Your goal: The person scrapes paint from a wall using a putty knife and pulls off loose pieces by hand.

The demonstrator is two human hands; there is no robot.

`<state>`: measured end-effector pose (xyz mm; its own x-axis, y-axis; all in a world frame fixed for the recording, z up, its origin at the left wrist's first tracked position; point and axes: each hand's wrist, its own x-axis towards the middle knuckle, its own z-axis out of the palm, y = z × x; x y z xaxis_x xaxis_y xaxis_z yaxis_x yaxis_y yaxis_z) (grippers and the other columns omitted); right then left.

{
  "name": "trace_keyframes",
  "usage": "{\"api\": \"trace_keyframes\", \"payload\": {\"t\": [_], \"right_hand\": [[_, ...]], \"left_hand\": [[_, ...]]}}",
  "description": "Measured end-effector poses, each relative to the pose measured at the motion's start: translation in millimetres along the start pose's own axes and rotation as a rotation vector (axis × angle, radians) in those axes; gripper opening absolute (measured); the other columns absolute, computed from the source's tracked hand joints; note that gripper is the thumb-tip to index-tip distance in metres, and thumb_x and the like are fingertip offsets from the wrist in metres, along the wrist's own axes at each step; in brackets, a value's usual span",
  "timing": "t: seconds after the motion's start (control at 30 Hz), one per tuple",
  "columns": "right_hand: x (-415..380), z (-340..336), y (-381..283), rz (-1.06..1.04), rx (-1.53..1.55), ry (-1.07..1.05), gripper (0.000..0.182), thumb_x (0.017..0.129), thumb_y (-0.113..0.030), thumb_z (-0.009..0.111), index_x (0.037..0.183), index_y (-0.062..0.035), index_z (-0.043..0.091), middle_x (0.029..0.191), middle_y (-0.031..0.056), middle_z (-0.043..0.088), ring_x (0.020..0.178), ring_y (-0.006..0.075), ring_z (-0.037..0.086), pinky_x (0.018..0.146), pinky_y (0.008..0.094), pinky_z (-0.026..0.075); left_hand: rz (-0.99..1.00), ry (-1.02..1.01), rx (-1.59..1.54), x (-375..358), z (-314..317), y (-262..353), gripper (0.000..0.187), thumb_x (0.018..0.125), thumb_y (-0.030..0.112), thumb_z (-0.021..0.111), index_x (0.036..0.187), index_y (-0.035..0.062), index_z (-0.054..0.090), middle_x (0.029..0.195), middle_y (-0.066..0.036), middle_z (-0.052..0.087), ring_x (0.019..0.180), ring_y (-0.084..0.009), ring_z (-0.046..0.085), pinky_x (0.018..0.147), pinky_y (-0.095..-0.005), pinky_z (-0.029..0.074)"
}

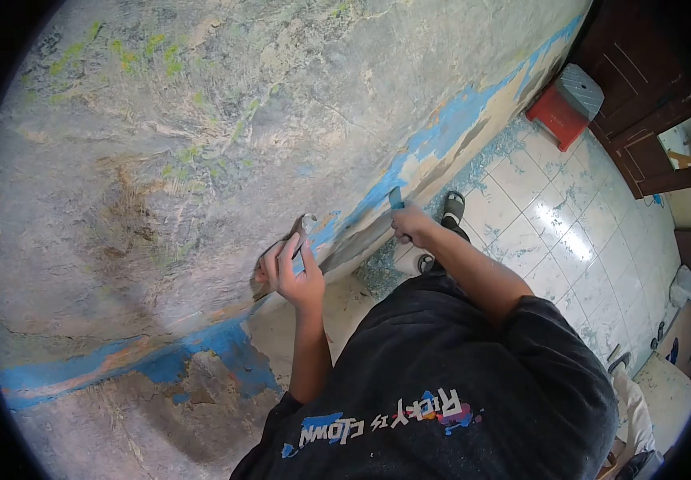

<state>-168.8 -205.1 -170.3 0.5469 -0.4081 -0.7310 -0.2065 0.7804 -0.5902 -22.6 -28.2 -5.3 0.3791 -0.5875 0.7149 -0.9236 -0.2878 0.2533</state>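
The wall (225, 160) has grey, rough plaster with a strip of flaking blue paint (449, 124) along its lower part. My right hand (414, 223) is closed round a scraper (396, 198), whose bluish flat end points at the blue strip. To the left, my left hand (291, 272) is against the wall with its fingers bent round a small dark object with a pale curled tip (308, 221); what it is cannot be made out.
Blue paint flakes (501, 148) are scattered over the white tiled floor (545, 232). A red stool (557, 118) with a grey top stands by dark wooden cabinets (637, 104). My sandalled foot (453, 208) is near the wall base. A pale cloth bundle (635, 408) lies at lower right.
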Motion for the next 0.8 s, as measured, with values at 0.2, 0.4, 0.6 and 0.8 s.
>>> {"api": "trace_keyframes", "payload": {"t": [0.2, 0.4, 0.6, 0.8], "right_hand": [[-34, 17, -8, -0.078, 0.019, 0.037, 0.015, 0.091, -0.003, 0.056, 0.101, 0.0027, 0.047, 0.069, 0.0102, 0.049, 0.051, 0.0201, 0.051, 0.039, 0.0366, 0.034], [-17, 9, 2, -0.066, -0.092, 0.094, 0.016, 0.091, -0.006, 0.057, 0.101, 0.0025, 0.048, 0.068, 0.0077, 0.049, 0.048, 0.0184, 0.048, 0.039, 0.0365, 0.034], [-35, 13, -15, -0.057, -0.040, 0.049, 0.017, 0.091, -0.007, 0.058, 0.101, 0.0026, 0.049, 0.069, 0.0080, 0.049, 0.050, 0.0179, 0.048, 0.040, 0.0367, 0.035], [-43, 18, -18, -0.117, -0.064, 0.053, 0.011, 0.091, -0.008, 0.058, 0.092, 0.0005, 0.051, 0.067, 0.0087, 0.049, 0.049, 0.0191, 0.048, 0.039, 0.0368, 0.035]], "left_hand": [[0.007, 0.017, 0.017, -1, 1, 0, 0.023, 0.082, 0.009, 0.080, 0.104, 0.0113, 0.075, 0.102, -0.006, 0.068, 0.099, -0.0270, 0.063, 0.094, -0.0424, 0.036], [0.001, 0.011, 0.001, 2, 0, 2, 0.022, 0.082, 0.007, 0.079, 0.104, 0.0097, 0.075, 0.101, -0.007, 0.068, 0.097, -0.0276, 0.063, 0.092, -0.0414, 0.039], [-0.029, 0.010, -0.054, 0, 0, 1, 0.023, 0.081, 0.001, 0.079, 0.103, 0.0078, 0.075, 0.101, -0.008, 0.066, 0.094, -0.0287, 0.064, 0.089, -0.0405, 0.045], [0.001, 0.012, 0.016, 0, 1, -2, 0.023, 0.080, 0.006, 0.080, 0.103, 0.0099, 0.075, 0.101, -0.006, 0.067, 0.098, -0.0275, 0.062, 0.093, -0.0414, 0.038]]}}
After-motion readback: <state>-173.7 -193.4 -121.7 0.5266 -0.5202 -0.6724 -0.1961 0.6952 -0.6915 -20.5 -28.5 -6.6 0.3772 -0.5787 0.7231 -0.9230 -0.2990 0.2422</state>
